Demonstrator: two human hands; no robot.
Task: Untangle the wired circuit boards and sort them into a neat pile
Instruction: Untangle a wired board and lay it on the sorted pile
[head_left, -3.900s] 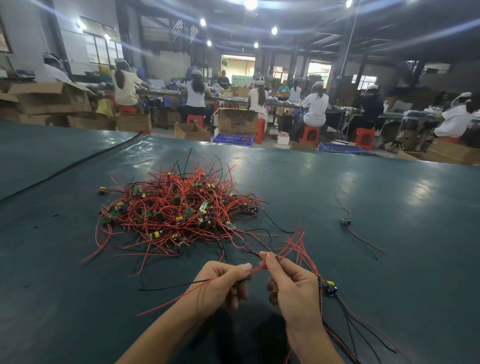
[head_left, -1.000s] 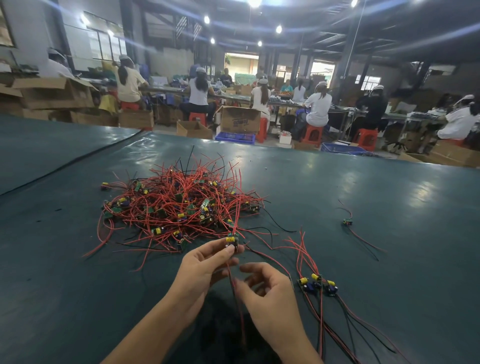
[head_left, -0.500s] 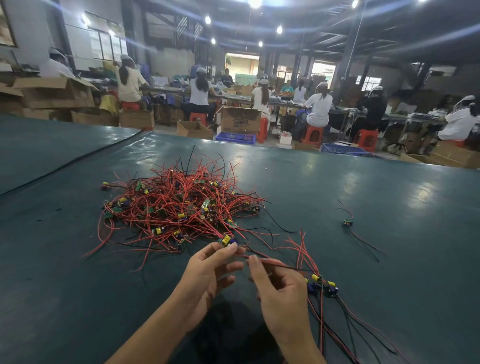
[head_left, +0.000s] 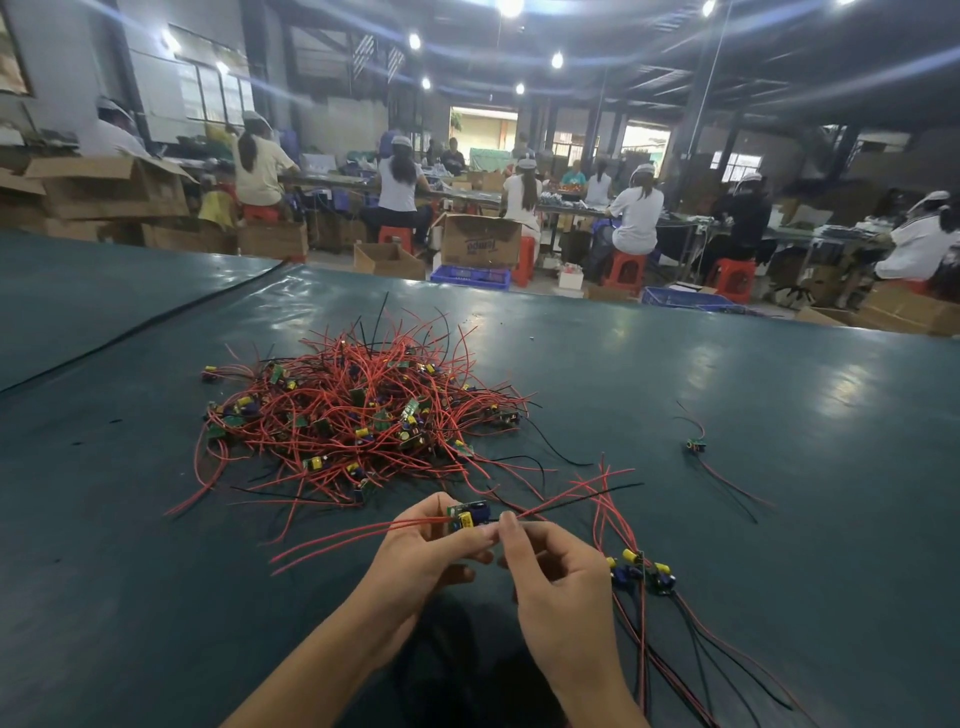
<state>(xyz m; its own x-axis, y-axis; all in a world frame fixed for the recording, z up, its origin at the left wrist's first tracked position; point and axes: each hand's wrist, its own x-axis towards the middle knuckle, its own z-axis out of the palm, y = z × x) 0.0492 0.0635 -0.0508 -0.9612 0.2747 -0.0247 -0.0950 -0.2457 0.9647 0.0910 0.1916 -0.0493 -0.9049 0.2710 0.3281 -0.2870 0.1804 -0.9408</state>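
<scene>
On the left part of the green table (head_left: 779, 395) the tangled heap (head_left: 358, 415) of wired boards is seen, with red and black wires crossed in all directions. Such pieces are judged to be very light. Each board is small and stiff, but the wires are thin, soft and a little springy, so they are easily caught on one another. The parts standing on the boards and the joints of the wires are probably delicate. It is therefore better that a piece is taken by the edges of the board, or by the wires close to the board, and drawn out gently, not pulled by a far wire end.

Just in front of the heap, one circuit board (head_left: 467, 514) is held by the left hand (head_left: 421, 558). The fingers are curled and the board is pinched between thumb and fingertips, while its red wires (head_left: 337, 538) trail out to the left. Directly beside it, the right hand (head_left: 558, 577) is closed narrowly. The outgoing wires (head_left: 566, 500) are pinched between thumb and forefinger close to the board, and they run away to the right.

Further right, near the right hand, the sorted pile (head_left: 641, 569) lies: a few boards side by side, with wires laid toward the person. Well apart from it, one stray board (head_left: 696, 445) lies alone.
</scene>
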